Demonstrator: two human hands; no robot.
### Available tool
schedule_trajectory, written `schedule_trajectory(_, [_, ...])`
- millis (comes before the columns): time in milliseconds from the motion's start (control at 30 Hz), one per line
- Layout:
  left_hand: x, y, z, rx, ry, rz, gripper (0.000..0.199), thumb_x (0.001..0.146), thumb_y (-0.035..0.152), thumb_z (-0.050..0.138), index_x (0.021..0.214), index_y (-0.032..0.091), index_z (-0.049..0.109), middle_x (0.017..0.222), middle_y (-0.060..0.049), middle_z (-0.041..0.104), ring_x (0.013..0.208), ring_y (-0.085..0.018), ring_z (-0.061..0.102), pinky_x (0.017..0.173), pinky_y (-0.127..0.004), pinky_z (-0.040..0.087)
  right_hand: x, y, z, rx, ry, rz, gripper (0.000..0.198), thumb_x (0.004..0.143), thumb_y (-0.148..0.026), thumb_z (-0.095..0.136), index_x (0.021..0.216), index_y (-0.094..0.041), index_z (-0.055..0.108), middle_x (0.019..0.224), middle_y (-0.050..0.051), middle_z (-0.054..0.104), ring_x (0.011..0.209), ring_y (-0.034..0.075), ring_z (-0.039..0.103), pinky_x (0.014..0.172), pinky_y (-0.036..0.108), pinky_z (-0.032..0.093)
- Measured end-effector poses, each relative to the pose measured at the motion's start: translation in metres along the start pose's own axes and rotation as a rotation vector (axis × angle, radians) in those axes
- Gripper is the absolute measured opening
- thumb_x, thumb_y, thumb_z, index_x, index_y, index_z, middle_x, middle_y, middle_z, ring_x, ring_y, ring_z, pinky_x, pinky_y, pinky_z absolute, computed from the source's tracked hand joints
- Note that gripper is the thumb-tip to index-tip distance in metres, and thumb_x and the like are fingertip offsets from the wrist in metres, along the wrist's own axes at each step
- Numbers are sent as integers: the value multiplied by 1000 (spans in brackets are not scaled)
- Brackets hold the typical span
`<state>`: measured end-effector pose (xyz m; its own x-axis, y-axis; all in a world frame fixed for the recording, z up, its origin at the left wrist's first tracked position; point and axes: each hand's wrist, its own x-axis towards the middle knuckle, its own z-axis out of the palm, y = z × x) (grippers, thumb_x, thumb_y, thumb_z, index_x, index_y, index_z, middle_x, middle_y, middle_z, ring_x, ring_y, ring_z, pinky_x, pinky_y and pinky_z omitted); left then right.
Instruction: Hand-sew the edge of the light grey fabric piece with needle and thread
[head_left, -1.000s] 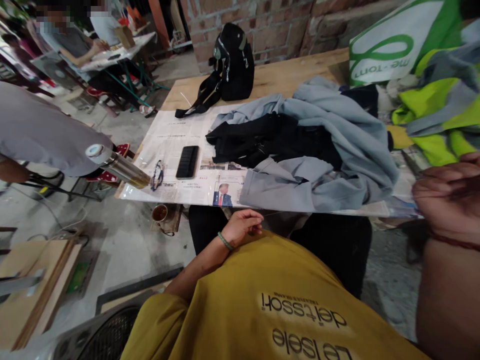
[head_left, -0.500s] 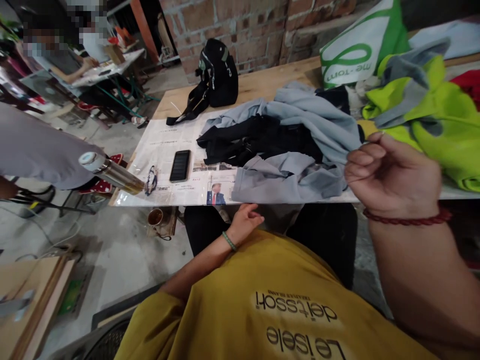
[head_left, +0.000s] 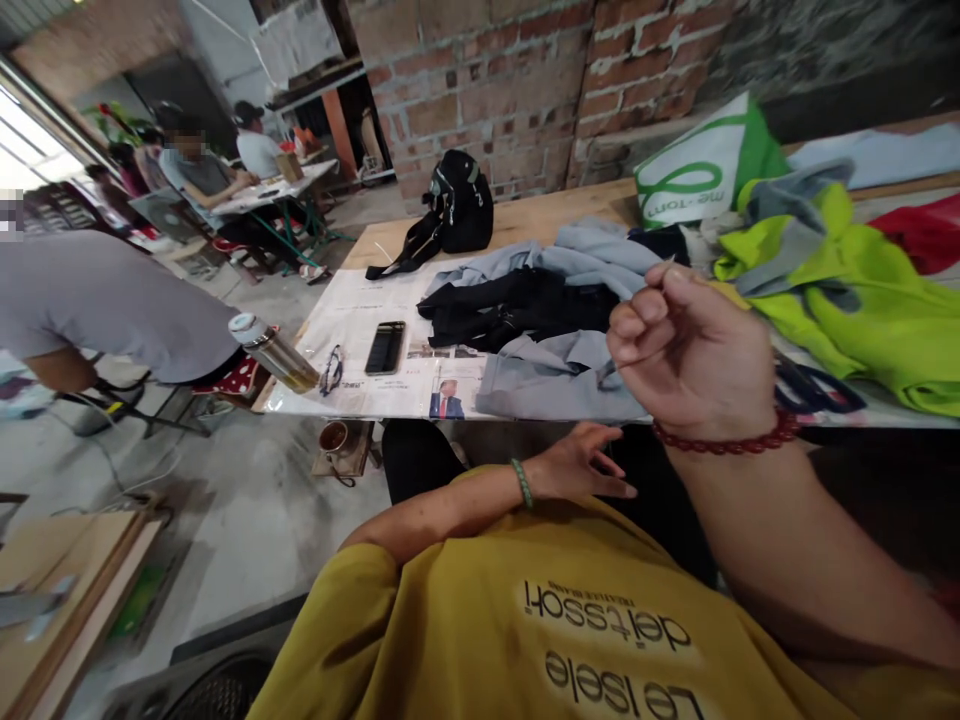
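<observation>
My right hand (head_left: pixel 679 345) is raised in front of the table edge, thumb and index finger pinched together. A tiny pale tip shows at the pinch, too small to name. Below and left of it, my left hand (head_left: pixel 581 460) hovers over my lap with its fingers apart and nothing visible in it. Beyond my hands, a grey cloth (head_left: pixel 555 375) and a black garment (head_left: pixel 517 305) lie bunched on the table. Partly hidden behind my right wrist are dark blue loops (head_left: pixel 821 388), which look like scissor handles.
On the newspaper-covered table (head_left: pixel 345 300) are a phone (head_left: pixel 385 347), glasses (head_left: pixel 331 368), a flask (head_left: pixel 274 352) and a black bag (head_left: pixel 463 200). Yellow-green clothing (head_left: pixel 862 300) and a green-white bag (head_left: pixel 705 170) occupy the right side. A person in grey (head_left: pixel 127 290) sits at left.
My left hand has come away from the table edge toward the right, its fingers spreading. My right hand, still pinched, has shifted left in view. The camera view has tilted up.
</observation>
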<state>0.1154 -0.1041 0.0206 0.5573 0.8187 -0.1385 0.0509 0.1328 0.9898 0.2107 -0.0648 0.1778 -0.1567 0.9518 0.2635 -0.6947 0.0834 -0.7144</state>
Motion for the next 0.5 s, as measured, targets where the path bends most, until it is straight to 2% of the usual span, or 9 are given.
schedule_trajectory(67, [-5, 3, 4, -192, -78, -49, 57, 71, 41, 72, 120, 15, 58, 95, -10, 62, 72, -13, 61, 74, -34, 51, -1, -1, -2, -8, 32, -40, 4, 74, -20, 65, 72, -19, 61, 52, -6, 51, 51, 9, 54, 39, 20, 43])
schedule_trajectory(133, [-11, 5, 4, -379, -133, -123, 45, 81, 44, 61, 112, 11, 61, 70, -5, 62, 67, -14, 62, 75, -34, 50, -2, -2, -9, -19, 73, -71, 4, 74, -19, 63, 72, -18, 61, 51, -5, 52, 49, 9, 54, 40, 20, 44])
schedule_trajectory(167, [-14, 5, 2, -463, -160, -156, 42, 83, 44, 59, 107, 9, 62, 66, -4, 62, 66, -15, 63, 74, -35, 50, -2, -3, -14, -24, 95, -82, 5, 75, -19, 63, 71, -18, 60, 51, -5, 52, 49, 9, 54, 41, 20, 45])
schedule_trajectory(267, [-20, 5, -6, -672, -263, -222, 34, 86, 37, 55, 99, 8, 64, 74, -9, 66, 63, -16, 63, 70, -36, 51, -1, -4, -34, -11, 179, -83, 5, 76, -17, 61, 72, -16, 58, 50, -5, 52, 49, 9, 55, 41, 20, 46])
schedule_trajectory(333, [-22, 5, -10, -759, -341, -271, 36, 89, 37, 47, 100, 7, 64, 80, -11, 67, 60, -15, 62, 63, -34, 51, 0, -3, -47, 22, 254, -66, 4, 76, -16, 59, 72, -16, 57, 50, -4, 53, 48, 10, 55, 40, 20, 46])
schedule_trajectory(433, [-25, 8, -13, -777, -395, -323, 53, 91, 48, 34, 103, 8, 65, 85, -12, 68, 53, -13, 59, 46, -25, 44, 0, 0, -64, 53, 345, -48, 5, 77, -15, 56, 72, -15, 56, 49, -4, 53, 47, 10, 54, 40, 20, 46])
schedule_trajectory(500, [-28, 9, -13, -708, -348, -305, 55, 90, 53, 36, 102, 8, 66, 86, -12, 69, 47, -9, 54, 37, -20, 34, -1, 2, -72, 53, 386, -46, 7, 78, -14, 53, 72, -15, 56, 48, -4, 53, 47, 10, 54, 39, 20, 46])
